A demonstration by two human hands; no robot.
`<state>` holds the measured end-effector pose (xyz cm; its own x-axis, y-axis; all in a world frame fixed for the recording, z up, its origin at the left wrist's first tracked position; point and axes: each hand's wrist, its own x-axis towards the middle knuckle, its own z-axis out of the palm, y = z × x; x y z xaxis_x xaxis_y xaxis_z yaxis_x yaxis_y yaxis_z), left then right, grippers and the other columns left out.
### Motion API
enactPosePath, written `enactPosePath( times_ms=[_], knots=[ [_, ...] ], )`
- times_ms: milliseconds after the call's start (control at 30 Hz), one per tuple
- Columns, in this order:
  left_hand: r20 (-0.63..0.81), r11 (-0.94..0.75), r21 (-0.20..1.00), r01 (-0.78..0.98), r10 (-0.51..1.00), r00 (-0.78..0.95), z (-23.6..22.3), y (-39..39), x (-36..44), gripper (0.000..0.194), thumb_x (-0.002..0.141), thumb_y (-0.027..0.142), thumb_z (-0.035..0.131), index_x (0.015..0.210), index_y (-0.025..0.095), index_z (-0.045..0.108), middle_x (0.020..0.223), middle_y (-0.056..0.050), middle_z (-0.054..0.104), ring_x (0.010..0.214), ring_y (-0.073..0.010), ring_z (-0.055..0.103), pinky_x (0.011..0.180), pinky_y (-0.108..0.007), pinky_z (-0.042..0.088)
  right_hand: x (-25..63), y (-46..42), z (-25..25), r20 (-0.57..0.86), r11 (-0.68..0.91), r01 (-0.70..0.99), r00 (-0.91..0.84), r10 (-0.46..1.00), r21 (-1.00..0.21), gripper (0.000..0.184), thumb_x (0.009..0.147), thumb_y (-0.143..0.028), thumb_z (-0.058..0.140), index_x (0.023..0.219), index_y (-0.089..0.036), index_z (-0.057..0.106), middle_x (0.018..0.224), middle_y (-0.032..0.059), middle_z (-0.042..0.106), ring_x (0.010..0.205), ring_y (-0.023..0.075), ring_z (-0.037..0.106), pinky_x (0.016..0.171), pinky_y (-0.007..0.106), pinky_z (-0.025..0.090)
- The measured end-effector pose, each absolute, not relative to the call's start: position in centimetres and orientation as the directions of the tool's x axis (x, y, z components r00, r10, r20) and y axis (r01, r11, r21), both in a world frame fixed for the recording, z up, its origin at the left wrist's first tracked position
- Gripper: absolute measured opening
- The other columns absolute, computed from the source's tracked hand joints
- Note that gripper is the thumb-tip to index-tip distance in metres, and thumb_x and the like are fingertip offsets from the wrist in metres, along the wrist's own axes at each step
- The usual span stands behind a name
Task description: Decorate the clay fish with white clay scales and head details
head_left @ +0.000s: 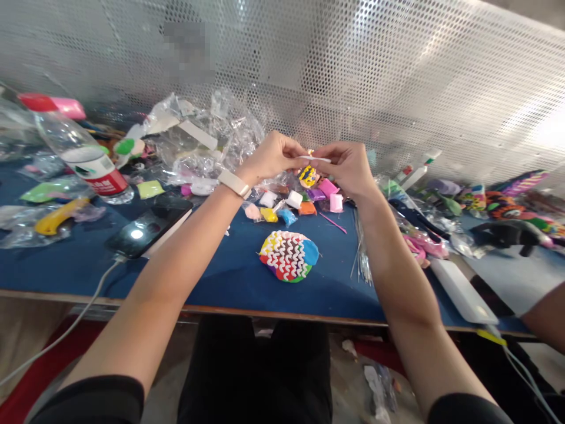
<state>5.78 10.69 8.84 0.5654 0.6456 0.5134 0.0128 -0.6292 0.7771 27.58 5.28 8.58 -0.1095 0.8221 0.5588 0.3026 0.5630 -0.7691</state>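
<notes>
Running thin, a white strip

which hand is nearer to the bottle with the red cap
Left. The left hand is to the right of the bottle, beyond the clear plastic wrapping; the right hand is farther right, past the left hand, both pinching a white piece.

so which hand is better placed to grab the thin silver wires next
Probably the right hand: the thin silver wires lie beside the right forearm, while the left hand is farther away.
</notes>
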Motion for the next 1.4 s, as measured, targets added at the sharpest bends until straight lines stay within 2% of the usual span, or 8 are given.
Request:
enactPosePath(
  times_ms=[167,367,567,700,900,1033,1200,1400],
  knots=[
    [0.522,-0.634,0.773,0.016,0.652,0.550,9.00,10.75,5.73,0.033,0.082,0.038,0.096,0.095,0.011,0.083,0.073,-0.007,0.075,0.066,-0.0135,0.067,0.068,-0.030,0.055,27.69,5.05,8.83,0.539,0.543,0.352,-0.118,0.834,-0.762,0.036,0.076,-0.052,0.099,0.093,-0.025,0.083,0.085,0.0048,0.081,0.079,0.0215,0.078,0.072,0.037,0.070],
    [0.505,-0.626,0.779,0.021,0.648,0.570,8.88,10.71,5.71,0.030,0.085,0.040,0.094,0.094,0.013,0.084,0.074,-0.007,0.077,0.062,-0.0114,0.063,0.063,-0.027,0.051,27.51,4.93,9.01,0.584,0.579,0.361,-0.109,0.805,-0.731,0.025,0.075,-0.040,0.101,0.086,-0.025,0.083,0.087,0.0044,0.082,0.085,0.0233,0.080,0.081,0.041,0.072],
    [0.499,-0.616,0.787,0.031,0.666,0.554,8.89,10.47,5.88,0.024,0.085,0.033,0.094,0.095,0.014,0.084,0.075,-0.008,0.077,0.069,-0.0155,0.067,0.070,-0.032,0.056,27.17,4.67,9.23,0.576,0.568,0.381,-0.104,0.810,-0.729,0.017,0.079,-0.030,0.097,0.087,-0.026,0.082,0.084,0.0031,0.081,0.083,0.0233,0.080,0.081,0.042,0.072],
    [0.507,-0.622,0.782,0.032,0.666,0.548,8.81,10.70,5.94,0.022,0.087,0.031,0.092,0.096,0.014,0.083,0.074,-0.007,0.075,0.070,-0.0157,0.068,0.072,-0.033,0.057,27.21,4.72,9.13,0.581,0.571,0.389,-0.105,0.807,-0.723,0.022,0.078,-0.038,0.098,0.086,-0.027,0.081,0.086,0.0033,0.082,0.086,0.0240,0.080,0.081,0.040,0.072],
    [0.517,-0.622,0.782,0.022,0.669,0.534,8.75,10.92,5.90,0.024,0.088,0.035,0.090,0.097,0.013,0.082,0.078,-0.008,0.077,0.072,-0.0160,0.069,0.073,-0.033,0.058,27.61,5.13,8.82,0.556,0.555,0.350,-0.109,0.824,-0.755,0.038,0.071,-0.057,0.100,0.090,-0.027,0.084,0.083,0.0023,0.083,0.074,0.0215,0.078,0.075,0.039,0.072],
    [0.509,-0.635,0.771,0.043,0.656,0.557,8.87,10.56,5.94,0.026,0.089,0.039,0.090,0.095,0.014,0.083,0.072,-0.007,0.075,0.067,-0.0147,0.067,0.071,-0.032,0.057,27.60,4.98,8.89,0.576,0.583,0.346,-0.133,0.806,-0.735,0.037,0.071,-0.056,0.101,0.088,-0.027,0.084,0.086,0.0029,0.084,0.080,0.0225,0.080,0.080,0.040,0.073],
    [0.524,-0.637,0.770,0.035,0.663,0.534,8.94,10.62,5.84,0.028,0.088,0.039,0.091,0.094,0.014,0.082,0.072,-0.007,0.075,0.064,-0.0135,0.065,0.067,-0.030,0.055,27.83,5.12,8.91,0.556,0.559,0.354,-0.122,0.822,-0.750,0.036,0.071,-0.052,0.101,0.091,-0.027,0.085,0.084,0.0026,0.083,0.075,0.0224,0.079,0.076,0.042,0.073],
    [0.502,-0.653,0.754,0.066,0.639,0.583,8.48,11.11,5.73,0.028,0.091,0.044,0.087,0.093,0.017,0.084,0.071,-0.007,0.073,0.061,-0.0135,0.062,0.065,-0.032,0.053,27.80,4.98,9.10,0.579,0.582,0.359,-0.128,0.805,-0.730,0.034,0.072,-0.052,0.101,0.087,-0.027,0.084,0.083,0.0028,0.083,0.078,0.0220,0.079,0.079,0.039,0.072]
  ],
)
